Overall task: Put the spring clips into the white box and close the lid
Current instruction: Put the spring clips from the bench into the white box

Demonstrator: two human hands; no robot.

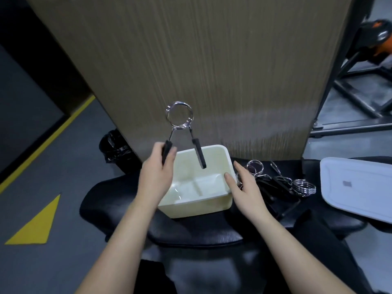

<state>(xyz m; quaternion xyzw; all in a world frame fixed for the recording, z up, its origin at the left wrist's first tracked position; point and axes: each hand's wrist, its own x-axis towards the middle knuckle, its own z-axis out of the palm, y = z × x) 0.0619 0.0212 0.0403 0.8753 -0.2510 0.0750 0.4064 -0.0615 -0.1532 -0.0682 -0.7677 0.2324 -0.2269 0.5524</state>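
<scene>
Hands flank an open white box (203,194) that sits on a black padded seat (191,234). The left hand (157,175) is closed around one black handle of a spring clip (182,128), holding it up above the box's far left corner, chrome ring uppermost and the second handle hanging free over the box's inside. The right hand (244,185) is open, fingers spread, with the thumb resting on the box's right rim and nothing gripped. Just to the right of that hand, a loose pile of more spring clips (280,179) lies on the black surface, chrome coils and black handles tangled together. Further right again, well apart from both hands, the white lid (356,187) lies flat, off the box. Nothing shows inside the box. Behind it stands a tall wood-grain panel (212,60); a black bin bag (115,147) sits on the grey floor to the left.
</scene>
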